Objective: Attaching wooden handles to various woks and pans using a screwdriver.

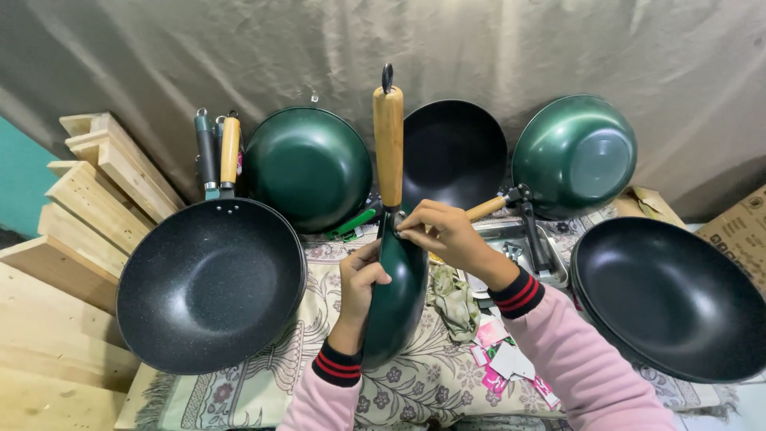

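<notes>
Both hands [363, 279] [447, 233] grip green wok [396, 299] upright w/ fingers

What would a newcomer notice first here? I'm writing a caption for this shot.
At centre, the left hand and right hand hold a green wok on edge, its wooden handle pointing up. Black woks lie at either side, and more green woks lean against the cloth backdrop.

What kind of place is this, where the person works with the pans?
Probably a small, makeshift workshop for assembling or packing cookware, not a kitchen. Many alike woks stand around, such as the black wok and the green wok; a cloth backdrop hangs behind, and cut wooden planks are stacked at the left.
</notes>
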